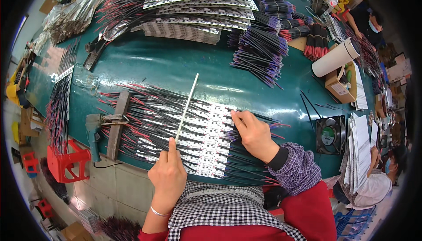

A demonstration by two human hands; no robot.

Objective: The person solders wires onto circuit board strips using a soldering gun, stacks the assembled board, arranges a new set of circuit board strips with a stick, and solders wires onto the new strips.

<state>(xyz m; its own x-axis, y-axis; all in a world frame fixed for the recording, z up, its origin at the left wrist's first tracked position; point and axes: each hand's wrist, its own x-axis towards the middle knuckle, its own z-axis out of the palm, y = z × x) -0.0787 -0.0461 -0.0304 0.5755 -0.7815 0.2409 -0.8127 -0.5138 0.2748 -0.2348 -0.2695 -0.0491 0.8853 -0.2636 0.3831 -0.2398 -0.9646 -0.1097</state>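
Note:
A white circuit-board panel (pixel 215 140) lies flat on the green table in front of me. Rows of small dark parts cover it, and black wires with red ends (pixel 149 129) spread from its left side. More dark wires (pixel 246 166) run off its right edge. My left hand (pixel 169 173) is closed at the near end of a thin pale stick (pixel 188 105), which slants across the wires and past the panel's far edge. Over the panel's far right corner, my right hand (pixel 254 133) pinches with thumb and forefinger; what lies between them is too small to make out.
A dark bar (pixel 118 126) presses across the wires, next to a teal hand tool (pixel 93 133). Wired panels (pixel 198 8) and wire bundles (pixel 259 52) are piled behind. At right are a white bottle (pixel 334 57), a black fan (pixel 330 134) and two other people.

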